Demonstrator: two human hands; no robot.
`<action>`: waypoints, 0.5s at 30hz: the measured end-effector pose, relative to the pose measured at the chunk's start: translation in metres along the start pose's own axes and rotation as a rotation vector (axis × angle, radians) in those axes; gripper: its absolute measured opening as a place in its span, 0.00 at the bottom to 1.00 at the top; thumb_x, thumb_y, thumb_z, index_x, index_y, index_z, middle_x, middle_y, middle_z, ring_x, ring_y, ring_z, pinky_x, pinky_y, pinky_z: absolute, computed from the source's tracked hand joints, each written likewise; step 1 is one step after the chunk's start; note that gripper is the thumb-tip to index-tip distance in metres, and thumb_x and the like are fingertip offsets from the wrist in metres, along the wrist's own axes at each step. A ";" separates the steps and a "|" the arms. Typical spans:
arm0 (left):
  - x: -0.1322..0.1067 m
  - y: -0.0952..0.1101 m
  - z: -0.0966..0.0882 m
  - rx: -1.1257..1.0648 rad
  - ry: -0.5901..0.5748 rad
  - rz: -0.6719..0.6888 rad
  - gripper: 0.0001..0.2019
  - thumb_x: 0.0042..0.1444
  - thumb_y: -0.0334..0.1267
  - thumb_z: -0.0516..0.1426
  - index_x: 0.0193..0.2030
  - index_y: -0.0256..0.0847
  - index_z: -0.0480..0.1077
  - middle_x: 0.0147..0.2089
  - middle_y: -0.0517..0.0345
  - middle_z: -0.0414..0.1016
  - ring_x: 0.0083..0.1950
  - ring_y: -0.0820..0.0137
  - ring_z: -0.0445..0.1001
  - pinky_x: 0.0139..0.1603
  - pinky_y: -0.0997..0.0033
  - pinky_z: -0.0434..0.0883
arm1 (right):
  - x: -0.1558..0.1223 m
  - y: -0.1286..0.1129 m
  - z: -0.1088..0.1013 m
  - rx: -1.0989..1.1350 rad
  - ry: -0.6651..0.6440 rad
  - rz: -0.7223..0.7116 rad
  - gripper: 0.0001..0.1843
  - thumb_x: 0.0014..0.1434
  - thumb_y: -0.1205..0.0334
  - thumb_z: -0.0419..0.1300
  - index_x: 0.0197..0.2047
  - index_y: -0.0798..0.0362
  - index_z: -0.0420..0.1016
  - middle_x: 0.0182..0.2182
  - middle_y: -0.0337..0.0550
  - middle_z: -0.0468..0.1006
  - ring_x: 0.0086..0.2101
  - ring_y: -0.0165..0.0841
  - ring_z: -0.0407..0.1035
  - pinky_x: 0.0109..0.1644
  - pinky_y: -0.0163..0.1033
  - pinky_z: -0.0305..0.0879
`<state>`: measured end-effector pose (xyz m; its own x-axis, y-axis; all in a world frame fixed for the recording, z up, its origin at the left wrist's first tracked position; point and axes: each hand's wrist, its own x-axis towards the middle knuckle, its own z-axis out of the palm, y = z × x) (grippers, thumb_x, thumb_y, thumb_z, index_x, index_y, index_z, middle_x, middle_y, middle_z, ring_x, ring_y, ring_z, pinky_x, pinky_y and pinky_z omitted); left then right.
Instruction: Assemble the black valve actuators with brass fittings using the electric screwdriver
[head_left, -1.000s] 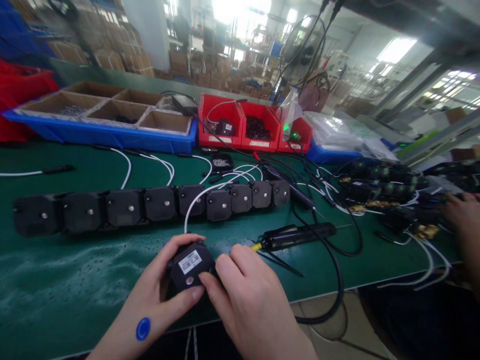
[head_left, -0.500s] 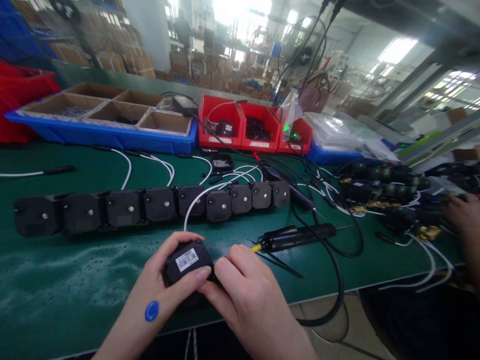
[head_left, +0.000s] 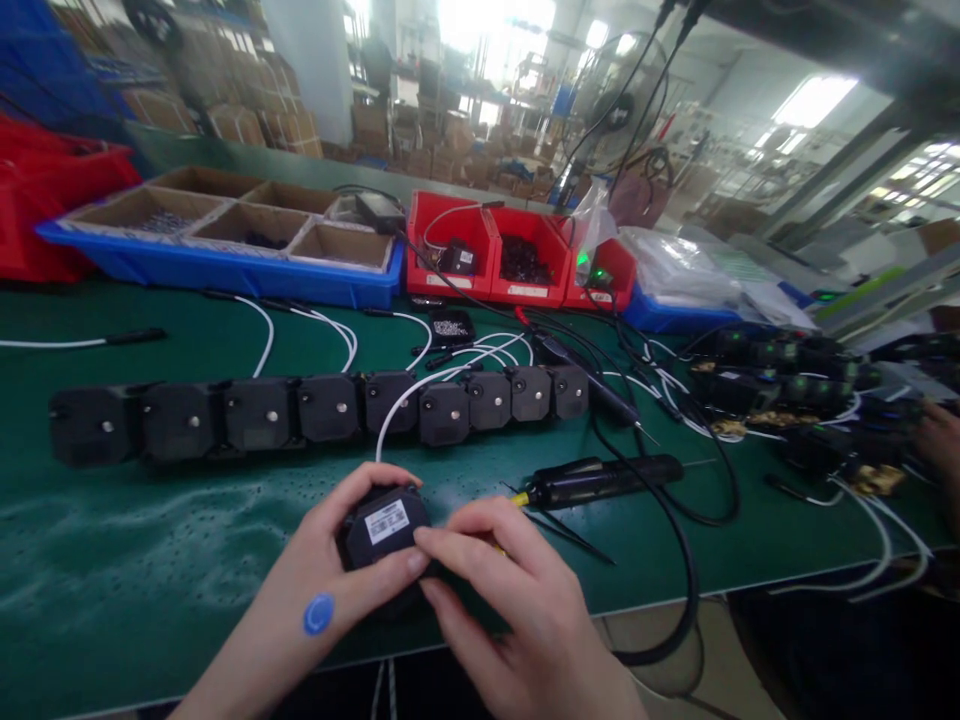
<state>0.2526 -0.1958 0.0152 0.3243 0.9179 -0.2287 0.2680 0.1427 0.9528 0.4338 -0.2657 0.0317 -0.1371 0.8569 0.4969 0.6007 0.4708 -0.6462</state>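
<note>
My left hand (head_left: 330, 575) is wrapped around a small black module (head_left: 384, 525) with a white label on top, near the front edge of the green mat. A white cable (head_left: 397, 405) runs from the module toward the back. My right hand (head_left: 510, 610) meets it from the right, with thumb and fingertips pinched against the module's right side. A blue round mark sits on the back of my left hand. Just beyond lies a row of several matching black modules (head_left: 322, 410). A black electric screwdriver (head_left: 600, 478) with a yellow tip lies to the right of my hands.
Red bins (head_left: 487, 255) and a blue tray of cardboard compartments (head_left: 217, 235) stand at the back. Black and white cables (head_left: 675, 500) sprawl across the mat's right half. Thin tweezers (head_left: 570, 535) lie by the screwdriver. Another person's hand (head_left: 941, 440) works among black modules at the far right.
My left thumb has slid over the module's lower edge and my right fingers have closed in against its right side. The view has shifted slightly.
</note>
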 end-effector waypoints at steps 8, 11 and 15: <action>-0.002 -0.004 0.001 0.026 0.004 0.018 0.19 0.49 0.48 0.67 0.46 0.47 0.74 0.41 0.61 0.78 0.40 0.63 0.77 0.38 0.72 0.74 | -0.011 0.004 0.023 0.242 0.238 0.163 0.09 0.60 0.73 0.67 0.42 0.52 0.77 0.35 0.36 0.75 0.31 0.23 0.72 0.36 0.26 0.71; -0.002 -0.002 0.001 0.048 0.013 0.030 0.18 0.48 0.47 0.66 0.45 0.47 0.74 0.40 0.61 0.78 0.40 0.63 0.77 0.38 0.71 0.74 | -0.012 0.005 0.030 0.318 0.311 0.220 0.09 0.58 0.73 0.69 0.36 0.51 0.76 0.31 0.34 0.73 0.30 0.24 0.70 0.33 0.26 0.68; -0.002 0.003 0.003 0.053 0.016 0.032 0.18 0.46 0.46 0.66 0.44 0.46 0.74 0.39 0.60 0.78 0.38 0.62 0.77 0.37 0.70 0.74 | -0.010 0.004 0.030 0.303 0.331 0.191 0.08 0.57 0.73 0.67 0.38 0.51 0.76 0.32 0.36 0.74 0.29 0.26 0.70 0.31 0.29 0.69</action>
<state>0.2550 -0.1983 0.0184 0.3194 0.9274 -0.1948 0.3055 0.0939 0.9475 0.4134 -0.2666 0.0066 0.2405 0.8443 0.4788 0.3278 0.3937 -0.8588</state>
